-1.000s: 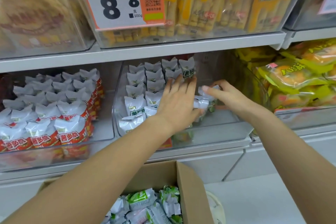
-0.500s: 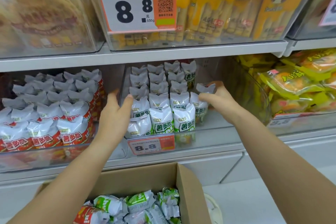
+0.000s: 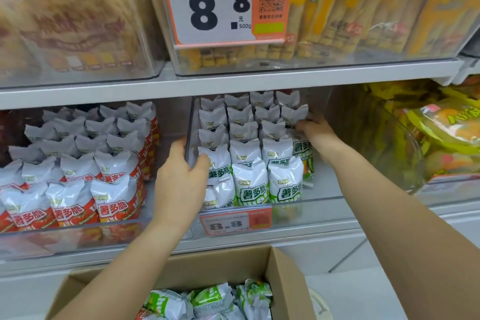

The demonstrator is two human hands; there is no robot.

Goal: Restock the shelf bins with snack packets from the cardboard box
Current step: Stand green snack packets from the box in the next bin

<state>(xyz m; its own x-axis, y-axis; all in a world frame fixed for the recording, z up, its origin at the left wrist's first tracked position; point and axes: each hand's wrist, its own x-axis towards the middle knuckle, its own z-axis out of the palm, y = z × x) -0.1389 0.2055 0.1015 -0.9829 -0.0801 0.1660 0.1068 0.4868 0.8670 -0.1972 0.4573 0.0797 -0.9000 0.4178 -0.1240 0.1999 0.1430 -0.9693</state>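
The left hand (image 3: 179, 184) grips the left wall of the clear middle bin (image 3: 322, 199), with the thumb outside the wall and the fingers curled over its edge, touching the front-left green-and-white snack packets (image 3: 250, 171). The right hand (image 3: 318, 132) reaches deep into the same bin at the right side of the packet rows; its fingers are curled against the rear-right packets, but whether they pinch a packet or only press it cannot be told from this view. The green-and-white snack packets stand upright in four columns that fill the left and centre of the bin, while the bin's right part shows bare floor. A small price tag (image 3: 235, 222) reading 8.8 is fixed to the bin front, just beside the left wrist. To the left, a second clear bin holds red-and-white snack packets (image 3: 78, 171) in upright rows. To the right, a round-walled bin holds yellow snack bags (image 3: 446, 127). On the shelf (image 3: 259, 80) above, a large price sign (image 3: 223, 0) reading 8.8 hangs in front of a bin of yellow wafer-roll packs (image 3: 350, 2). Below the shelf, the open cardboard box (image 3: 288, 288) sits under both forearms and contains loose green-and-white packets lying in a heap.
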